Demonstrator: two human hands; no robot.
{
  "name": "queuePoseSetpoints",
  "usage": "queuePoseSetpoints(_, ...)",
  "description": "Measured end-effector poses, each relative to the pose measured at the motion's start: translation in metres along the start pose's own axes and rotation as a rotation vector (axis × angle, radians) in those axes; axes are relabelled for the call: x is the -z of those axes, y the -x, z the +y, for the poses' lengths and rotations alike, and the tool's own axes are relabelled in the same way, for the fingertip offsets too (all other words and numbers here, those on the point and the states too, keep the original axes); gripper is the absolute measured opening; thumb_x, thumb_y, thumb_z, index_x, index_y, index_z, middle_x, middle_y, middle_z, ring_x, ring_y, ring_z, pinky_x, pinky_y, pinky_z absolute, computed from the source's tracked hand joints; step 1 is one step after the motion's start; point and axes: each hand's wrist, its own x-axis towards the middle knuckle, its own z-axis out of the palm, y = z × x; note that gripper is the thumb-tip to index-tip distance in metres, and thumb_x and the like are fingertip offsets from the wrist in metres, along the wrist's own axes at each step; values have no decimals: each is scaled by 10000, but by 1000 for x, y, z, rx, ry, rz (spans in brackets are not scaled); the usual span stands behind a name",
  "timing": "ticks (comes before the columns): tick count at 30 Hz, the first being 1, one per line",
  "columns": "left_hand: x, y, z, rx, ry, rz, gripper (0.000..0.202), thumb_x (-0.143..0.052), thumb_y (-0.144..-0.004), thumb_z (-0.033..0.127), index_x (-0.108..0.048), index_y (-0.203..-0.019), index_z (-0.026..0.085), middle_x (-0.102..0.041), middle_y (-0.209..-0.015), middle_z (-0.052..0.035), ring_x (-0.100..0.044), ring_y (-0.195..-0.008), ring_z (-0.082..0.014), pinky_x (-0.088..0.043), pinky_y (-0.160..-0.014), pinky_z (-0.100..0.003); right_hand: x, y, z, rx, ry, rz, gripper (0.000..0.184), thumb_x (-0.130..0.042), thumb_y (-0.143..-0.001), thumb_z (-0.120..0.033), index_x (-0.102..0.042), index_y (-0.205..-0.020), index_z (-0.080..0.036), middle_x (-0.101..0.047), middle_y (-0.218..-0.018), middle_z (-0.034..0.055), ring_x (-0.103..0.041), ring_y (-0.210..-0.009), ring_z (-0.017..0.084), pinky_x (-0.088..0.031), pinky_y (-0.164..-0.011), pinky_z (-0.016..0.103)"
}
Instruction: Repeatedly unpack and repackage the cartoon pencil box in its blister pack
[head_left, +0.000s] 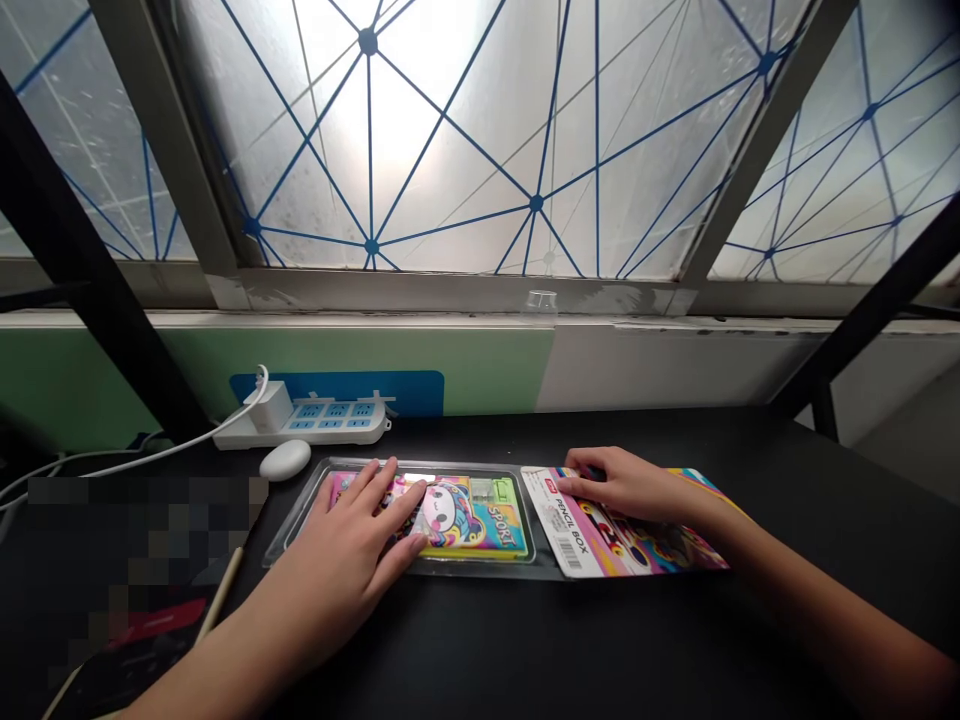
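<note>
A colourful pencil box (480, 520) lies in a clear plastic blister tray (300, 515) on the black desk (525, 640). My left hand (360, 545) lies flat on the box's left half, fingers spread and open. To the right lies the printed backing card (637, 540), marked "PENCIL BOX". My right hand (622, 485) rests on the card's upper left part near the tray's edge, fingers stretched flat on it.
A white power strip (315, 420) with a plugged charger and cable sits at the back left by the wall. A white oval case (285, 460) lies in front of it. A thin wooden stick (221, 590) lies at the left. Black frame legs stand at both sides.
</note>
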Motion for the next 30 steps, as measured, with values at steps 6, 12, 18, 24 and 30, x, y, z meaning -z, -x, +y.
queuePoseSetpoints(6,3,2,-2,-28,28,18,497,-333,-1048,528,-411,-1522,397,-344,-1619,-100,-288,-1496,-373,-314,-1110,-665,1,1,2,-32,-47,-17,434,-597,-849,-659,-645,-817,-228,-628,-798,-3,-558,-732,197,-382,-612,280)
queuePoseSetpoints(12,2,3,-3,-35,48,52,498,-377,-1039,530,-408,-1520,406,-359,-1613,-99,-314,-1483,-389,-320,-1105,-676,7,2,-1,-73,-79,23,467,-623,-815,-690,-672,-835,-226,-674,-823,9,-589,-749,212,-392,-615,293)
queuePoseSetpoints(18,-2,-1,1,-39,78,69,502,-392,-1033,500,-485,-1493,322,-382,-1596,-154,-303,-1479,-422,-288,-1103,-710,-9,3,-17,-47,-59,125,491,-605,-832,-703,-668,-930,-226,-684,-870,29,-611,-783,228,-417,-643,316)
queuePoseSetpoints(24,10,6,24,-18,393,66,635,-446,-1000,546,-375,-1552,240,-325,-1627,-146,-292,-1493,-390,-221,-1171,-676,-35,0,-37,15,-67,196,494,-549,-887,-685,-656,-993,-214,-670,-1021,75,-610,-890,242,-458,-754,340)
queuePoseSetpoints(30,26,14,29,4,910,212,512,-518,-1001,484,-391,-1488,387,-449,-1566,-21,-434,-1432,-269,-406,-1150,-448,-25,4,-36,-3,-38,74,514,-512,-893,-707,-658,-971,-220,-691,-928,58,-606,-794,234,-436,-663,320)
